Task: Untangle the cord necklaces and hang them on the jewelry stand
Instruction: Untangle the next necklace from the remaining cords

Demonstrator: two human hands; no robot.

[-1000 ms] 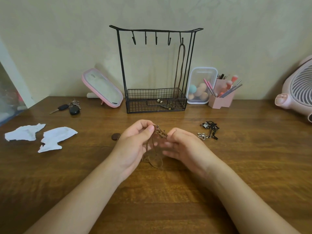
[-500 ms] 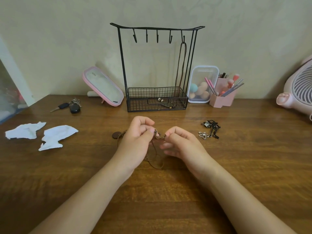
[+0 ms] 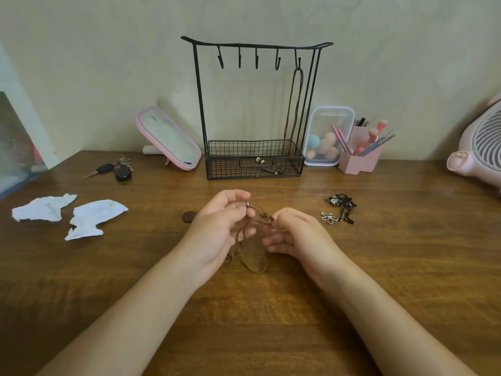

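Observation:
A brown cord necklace (image 3: 253, 260) is stretched between both hands above the wooden table. My left hand (image 3: 219, 226) pinches one end with a small metal ring. My right hand (image 3: 295, 234) pinches the knotted part of the cord. Slack loops hang down onto the table below. A dark round pendant (image 3: 189, 216) lies just left of my left hand. A tangle of black cord necklaces (image 3: 342, 206) with a silver flower charm (image 3: 328, 217) lies to the right. The black wire jewelry stand (image 3: 254, 104) stands at the back, with one brown cord necklace (image 3: 294, 104) on its rightmost hook.
Two crumpled white papers (image 3: 81, 217) lie at the left. Keys (image 3: 118, 169) and a pink mirror (image 3: 169, 141) sit behind them. A clear box of sponges (image 3: 326, 137), a pink brush holder (image 3: 360, 156) and a pink fan (image 3: 479, 147) stand at the back right.
My hands have drawn slightly apart, pulling the brown cord out between them. The left hand now shows the ring end; the pendant lies uncovered beside it.

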